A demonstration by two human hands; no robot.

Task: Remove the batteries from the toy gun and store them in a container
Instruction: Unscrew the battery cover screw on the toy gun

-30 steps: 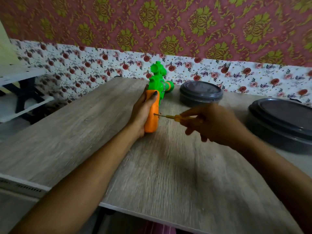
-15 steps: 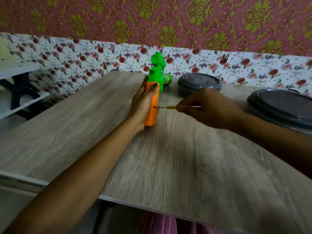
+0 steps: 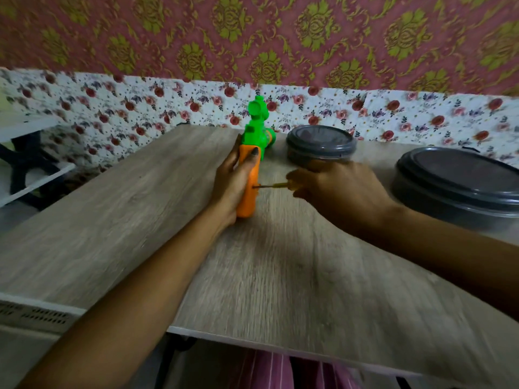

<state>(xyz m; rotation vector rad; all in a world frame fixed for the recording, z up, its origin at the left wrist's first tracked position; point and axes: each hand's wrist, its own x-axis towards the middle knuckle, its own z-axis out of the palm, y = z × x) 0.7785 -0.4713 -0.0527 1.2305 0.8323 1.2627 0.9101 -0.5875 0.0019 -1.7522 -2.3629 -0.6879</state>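
A green toy gun (image 3: 256,127) with an orange handle (image 3: 249,192) lies on the wooden table (image 3: 280,276), barrel pointing away from me. My left hand (image 3: 234,181) grips the orange handle from the left, thumb over its top. My right hand (image 3: 337,189) holds a small yellow-handled screwdriver (image 3: 273,185). Its metal tip is set against the right side of the handle. No batteries are visible.
A small round dark container with a lid (image 3: 320,144) stands just behind my right hand. A larger dark lidded container (image 3: 460,183) sits at the table's right edge. A floral wall runs behind the table. A white shelf (image 3: 33,181) stands to the left.
My right hand has slid along the screwdriver toward the gun, its tip staying on the orange handle. My left hand keeps its grip, and the view has shifted slightly.
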